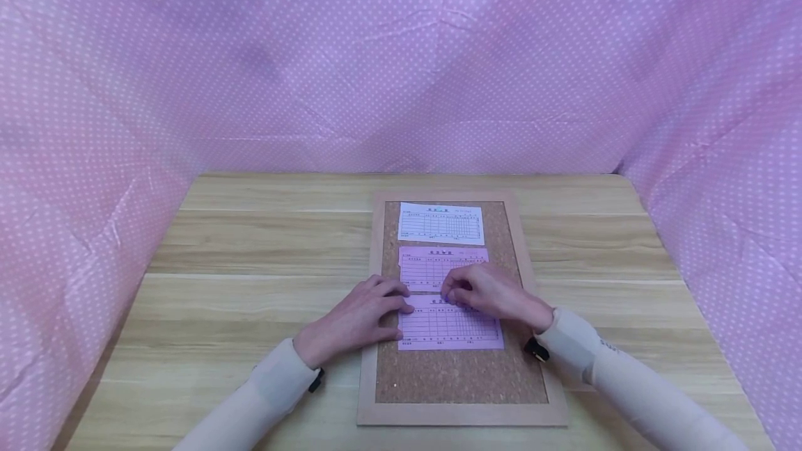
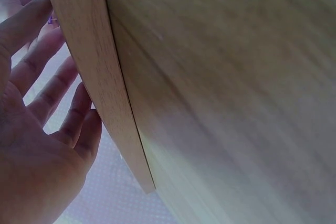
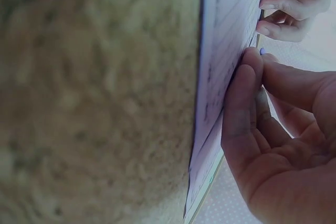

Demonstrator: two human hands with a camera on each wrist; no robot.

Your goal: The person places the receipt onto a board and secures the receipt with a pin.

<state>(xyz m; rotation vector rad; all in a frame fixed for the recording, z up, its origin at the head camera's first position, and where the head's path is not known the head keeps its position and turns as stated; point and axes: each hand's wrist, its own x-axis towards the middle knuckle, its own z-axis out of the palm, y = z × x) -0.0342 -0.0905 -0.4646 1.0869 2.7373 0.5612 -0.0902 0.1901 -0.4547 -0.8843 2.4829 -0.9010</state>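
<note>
A wood-framed cork board [image 1: 460, 378] lies on the table with a column of three printed form slips on it. The lowest is a pink slip [image 1: 451, 329], and a second pink slip [image 1: 422, 270] is just above it. My right hand [image 1: 491, 291] pinches a small purple pushpin [image 3: 262, 51] between thumb and fingers at the lowest slip's top edge. The pin's point is hidden. My left hand [image 1: 360, 315] rests with loosely bent fingers on that slip's left edge, its palm over the board's wooden frame [image 2: 100, 66].
At the top of the board lies a white slip [image 1: 441, 225] with a small green spot on its upper edge. Bare cork shows below the slips. The wooden table [image 1: 263, 249] extends to both sides, and a pink dotted cloth [image 1: 401, 89] hangs around its back and sides.
</note>
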